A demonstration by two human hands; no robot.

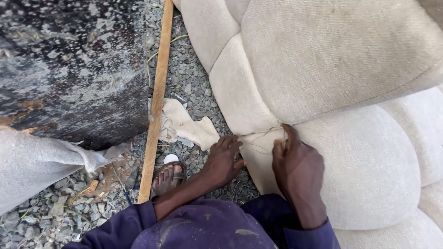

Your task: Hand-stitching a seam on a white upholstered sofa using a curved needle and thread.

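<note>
Cream, tufted cushion (323,64) over gravel (194,83); left hand (224,161) spread flat on its edge, right hand (295,166) in pinching grip on loose thread (270,132) at seam.

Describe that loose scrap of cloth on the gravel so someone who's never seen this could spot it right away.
Start at the big cream upholstered sofa filling the right side, then look left to the long wooden strip lying on the gravel. The fabric scrap lies crumpled between them, just above the left hand. Unlike the sofa's taut padded panels, it is flat, ragged-edged and loose.
</note>
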